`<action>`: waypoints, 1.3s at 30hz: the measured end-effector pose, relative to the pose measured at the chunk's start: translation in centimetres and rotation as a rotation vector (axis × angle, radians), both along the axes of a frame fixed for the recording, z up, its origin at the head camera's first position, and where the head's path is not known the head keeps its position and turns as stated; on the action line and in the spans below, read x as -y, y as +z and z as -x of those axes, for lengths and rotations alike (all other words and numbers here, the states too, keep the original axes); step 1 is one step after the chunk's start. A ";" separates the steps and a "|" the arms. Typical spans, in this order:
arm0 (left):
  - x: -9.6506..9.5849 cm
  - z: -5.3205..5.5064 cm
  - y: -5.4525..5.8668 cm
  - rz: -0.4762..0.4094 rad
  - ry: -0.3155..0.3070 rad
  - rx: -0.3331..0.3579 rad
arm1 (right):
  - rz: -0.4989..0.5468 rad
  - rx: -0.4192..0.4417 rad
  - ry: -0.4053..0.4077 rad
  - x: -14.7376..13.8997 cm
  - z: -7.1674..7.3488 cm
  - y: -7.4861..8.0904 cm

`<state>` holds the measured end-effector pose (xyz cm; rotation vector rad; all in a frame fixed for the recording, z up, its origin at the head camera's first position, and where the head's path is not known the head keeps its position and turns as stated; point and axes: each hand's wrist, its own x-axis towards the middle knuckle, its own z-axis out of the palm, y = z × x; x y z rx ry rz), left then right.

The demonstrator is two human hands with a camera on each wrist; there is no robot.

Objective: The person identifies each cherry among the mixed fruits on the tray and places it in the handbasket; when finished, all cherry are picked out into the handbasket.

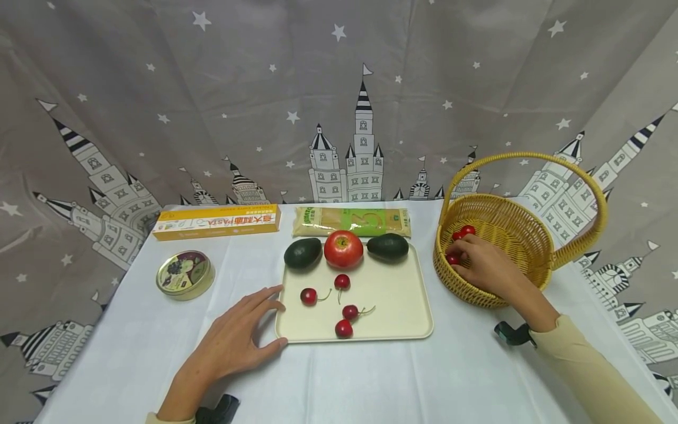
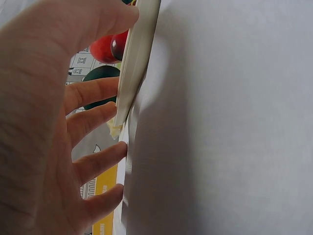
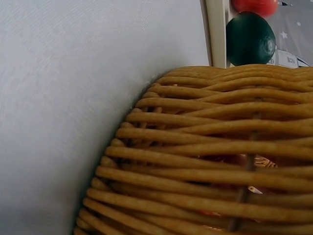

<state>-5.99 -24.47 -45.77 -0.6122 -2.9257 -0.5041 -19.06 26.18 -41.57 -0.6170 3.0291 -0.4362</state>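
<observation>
My right hand (image 1: pixel 484 265) reaches into the wicker basket (image 1: pixel 529 235) at the right of the worktop (image 1: pixel 371 377), fingers curled among the cherries (image 1: pixel 465 231) lying inside; whether they pinch one I cannot tell. My left hand (image 1: pixel 235 335) rests open and flat on the cloth, fingertips touching the left edge of the cream tray (image 1: pixel 397 294). On the tray lie four cherries (image 1: pixel 309 295), a tomato (image 1: pixel 344 248) and two avocados (image 1: pixel 303 253).
</observation>
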 end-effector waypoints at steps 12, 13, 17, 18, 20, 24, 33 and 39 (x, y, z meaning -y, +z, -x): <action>0.0 -0.1 0.1 -0.001 -0.005 0.001 | 0.039 -0.087 -0.020 0.1 -0.7 1.8; 0.0 -0.1 0.1 -0.002 -0.005 0.001 | 0.056 -0.107 -0.022 0.2 -0.8 2.1; 0.0 -0.1 0.1 -0.005 -0.005 -0.001 | 0.117 -0.183 -0.024 0.7 -1.2 2.8; 0.0 -0.1 0.1 -0.006 -0.005 -0.002 | 0.131 -0.198 -0.027 0.9 -1.3 3.0; 0.1 0.0 0.1 -0.008 -0.003 -0.002 | 0.158 -0.222 -0.025 1.3 -1.4 3.2; 0.1 0.0 0.1 -0.009 -0.002 0.005 | 0.209 -0.246 -0.010 2.5 -1.9 3.5; 0.0 0.0 0.1 -0.004 0.001 0.005 | 0.297 -0.284 0.119 6.4 -3.3 3.0; -0.1 0.0 0.2 -0.001 0.001 0.012 | 0.286 -0.242 0.230 8.9 -4.4 1.8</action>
